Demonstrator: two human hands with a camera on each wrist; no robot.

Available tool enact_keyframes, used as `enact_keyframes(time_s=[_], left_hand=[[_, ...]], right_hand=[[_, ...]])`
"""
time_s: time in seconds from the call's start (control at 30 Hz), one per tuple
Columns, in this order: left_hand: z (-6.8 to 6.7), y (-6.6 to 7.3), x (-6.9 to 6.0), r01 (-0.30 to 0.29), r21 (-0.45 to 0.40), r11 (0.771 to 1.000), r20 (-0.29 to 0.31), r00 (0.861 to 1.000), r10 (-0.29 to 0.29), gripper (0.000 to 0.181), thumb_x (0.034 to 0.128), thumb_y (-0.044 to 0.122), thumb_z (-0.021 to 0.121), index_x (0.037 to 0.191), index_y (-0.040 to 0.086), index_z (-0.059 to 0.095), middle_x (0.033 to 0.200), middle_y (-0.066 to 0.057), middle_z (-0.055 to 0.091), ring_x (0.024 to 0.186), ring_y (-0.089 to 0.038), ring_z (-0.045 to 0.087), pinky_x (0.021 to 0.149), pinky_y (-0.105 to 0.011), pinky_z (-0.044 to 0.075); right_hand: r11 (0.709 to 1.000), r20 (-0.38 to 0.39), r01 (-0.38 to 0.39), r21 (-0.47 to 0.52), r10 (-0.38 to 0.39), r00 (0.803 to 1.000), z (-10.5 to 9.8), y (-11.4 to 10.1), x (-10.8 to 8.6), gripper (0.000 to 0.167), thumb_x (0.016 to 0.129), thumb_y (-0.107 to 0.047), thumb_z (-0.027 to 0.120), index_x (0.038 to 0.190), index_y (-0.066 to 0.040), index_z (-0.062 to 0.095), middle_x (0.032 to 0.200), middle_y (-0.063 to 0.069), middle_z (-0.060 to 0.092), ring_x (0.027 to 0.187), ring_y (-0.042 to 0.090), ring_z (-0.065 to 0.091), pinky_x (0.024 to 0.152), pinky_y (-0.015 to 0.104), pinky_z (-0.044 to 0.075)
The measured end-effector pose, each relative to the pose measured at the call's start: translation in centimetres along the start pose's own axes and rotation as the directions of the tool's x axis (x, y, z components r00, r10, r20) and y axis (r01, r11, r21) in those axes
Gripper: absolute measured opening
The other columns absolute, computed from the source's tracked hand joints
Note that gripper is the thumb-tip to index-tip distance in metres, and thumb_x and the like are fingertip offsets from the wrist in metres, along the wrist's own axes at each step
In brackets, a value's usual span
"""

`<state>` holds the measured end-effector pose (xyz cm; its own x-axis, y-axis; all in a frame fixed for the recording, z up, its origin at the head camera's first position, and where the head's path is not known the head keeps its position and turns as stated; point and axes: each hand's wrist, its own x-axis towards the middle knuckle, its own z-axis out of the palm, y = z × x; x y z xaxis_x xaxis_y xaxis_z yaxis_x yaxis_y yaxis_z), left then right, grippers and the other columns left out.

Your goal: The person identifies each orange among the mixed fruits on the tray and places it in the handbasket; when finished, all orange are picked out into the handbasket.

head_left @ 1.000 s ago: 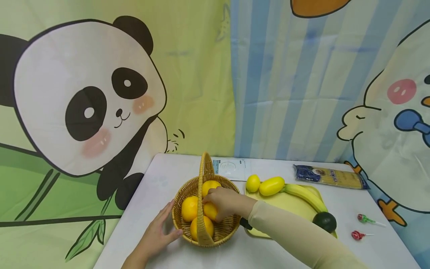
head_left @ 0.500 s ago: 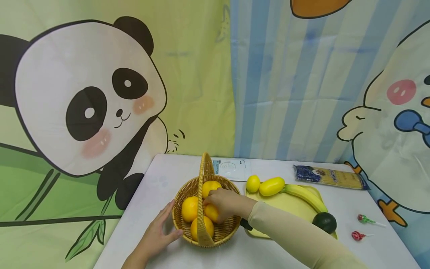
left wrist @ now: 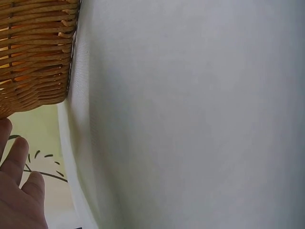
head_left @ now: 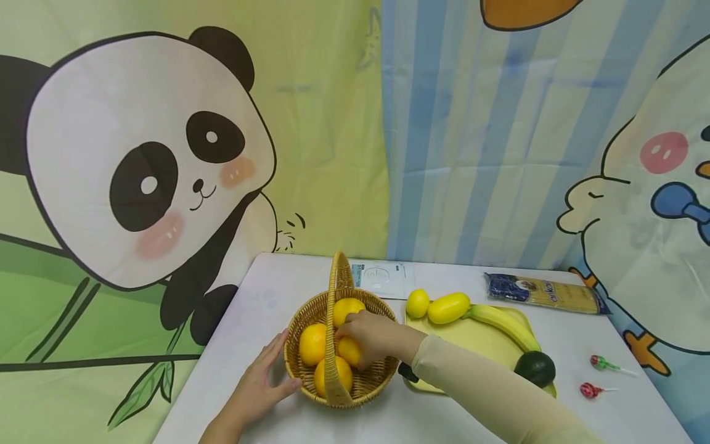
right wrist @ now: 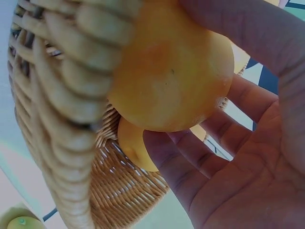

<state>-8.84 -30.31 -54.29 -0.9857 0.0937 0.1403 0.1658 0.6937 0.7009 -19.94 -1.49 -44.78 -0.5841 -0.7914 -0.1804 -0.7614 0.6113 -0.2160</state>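
Observation:
A wicker basket (head_left: 367, 387) with an arched handle stands on the white table and holds several oranges. Reaching in from the right, my right hand (head_left: 383, 338) grips one orange (head_left: 348, 350) between thumb and fingers; the right wrist view shows that orange (right wrist: 171, 71) close up, near the woven wall. Other oranges (head_left: 313, 344) lie around it, partly behind the handle. My left hand (head_left: 259, 379) has its fingers spread along the basket's left side, fingertips and thumb touching the wicker. In the left wrist view the basket's wall (left wrist: 35, 52) appears just above the fingers (left wrist: 16, 157).
Right of the basket, a yellow tray (head_left: 466, 345) bears a lemon (head_left: 418, 303), an oblong yellow fruit (head_left: 449, 307), a banana (head_left: 507, 325) and a dark green avocado-like fruit (head_left: 535, 369). Farther right are a pasta packet (head_left: 546, 292) and two lollipops (head_left: 591, 389). A printed sheet (head_left: 379, 279) lies behind.

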Motion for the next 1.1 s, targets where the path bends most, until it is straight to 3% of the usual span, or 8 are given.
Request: enact_keyframes(time_s=[0.33,0.6,0.8,1.1], left_hand=[[0.0,-0.1,0.3,-0.023,0.006,1.000,0.002,1.000,0.023,0.104,0.0822,0.046,0.088,0.166,0.027,0.029,0.170,-0.013,0.034,0.155,-0.044,0.036,0.119,-0.073,0.033],[0.0,-0.4,0.7,-0.033,-0.001,0.999,0.006,0.999,0.033,0.104,0.0821,0.045,0.088,0.166,0.028,0.029,0.171,-0.012,0.034,0.155,-0.046,0.035,0.119,-0.076,0.030],[0.0,-0.5,0.8,-0.047,0.001,0.999,0.005,0.999,0.047,0.104,0.0820,0.044,0.088,0.166,0.026,0.030,0.170,-0.013,0.034,0.154,-0.047,0.036,0.117,-0.077,0.032],[-0.8,-0.6,0.0,0.013,0.052,0.999,0.007,1.000,-0.013,0.104,0.0820,0.049,0.087,0.166,0.027,0.030,0.170,-0.014,0.035,0.155,-0.046,0.034,0.123,-0.070,0.025]], right_hand=[[0.999,-0.046,0.022,0.026,-0.020,0.999,-0.4,0.5,-0.6,0.066,0.072,-0.033,0.093,0.133,-0.025,0.070,0.130,-0.006,0.068,0.115,0.015,0.062,0.101,0.029,0.053],[0.986,-0.092,-0.065,0.151,0.080,0.993,-2.1,1.8,-2.1,0.069,0.081,-0.040,0.089,0.143,-0.024,0.064,0.148,-0.001,0.061,0.140,0.023,0.054,0.116,0.043,0.050],[0.970,-0.220,-0.070,0.234,0.123,0.968,-4.0,3.2,-4.9,0.064,0.088,-0.042,0.083,0.144,-0.020,0.063,0.145,0.004,0.062,0.136,0.028,0.057,0.114,0.049,0.051],[0.940,-0.332,-0.152,0.305,0.254,0.909,-5.9,6.0,-9.5,0.061,0.092,-0.043,0.079,0.146,-0.021,0.061,0.151,0.008,0.058,0.142,0.036,0.052,0.115,0.059,0.048]])
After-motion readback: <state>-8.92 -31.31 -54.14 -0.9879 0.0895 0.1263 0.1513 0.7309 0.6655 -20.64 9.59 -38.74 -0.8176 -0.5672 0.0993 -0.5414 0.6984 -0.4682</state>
